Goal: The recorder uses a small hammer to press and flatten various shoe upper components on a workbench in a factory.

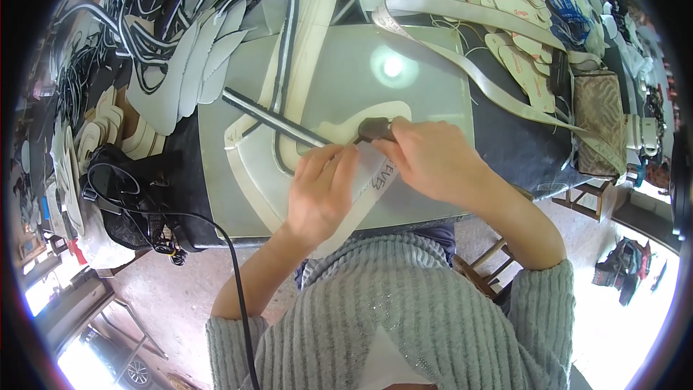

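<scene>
My left hand (321, 189) is closed, its fingertips pressed together on a white sheet piece (271, 152), beside the end of a black-and-white striped strip (271, 115). My right hand (432, 157) is closed around a short dark tool (375, 128) with a rounded body. A thin tip seems to point from it toward my left fingertips; its exact kind I cannot make out. Under the white piece lies a larger cream-coloured piece (386, 110) with a curved outline. Another long striped strip (287, 50) runs along a cream curved band (314, 22).
A greenish-grey mat (433, 58) covers the table's middle. Stacked white pieces (195, 58) and tangled striped strips (133, 29) lie far left. At right are a pale looped tape (484, 79), cream cut pieces (523, 76) and a patterned box (599, 124). A black cable (234, 274) hangs near my left arm.
</scene>
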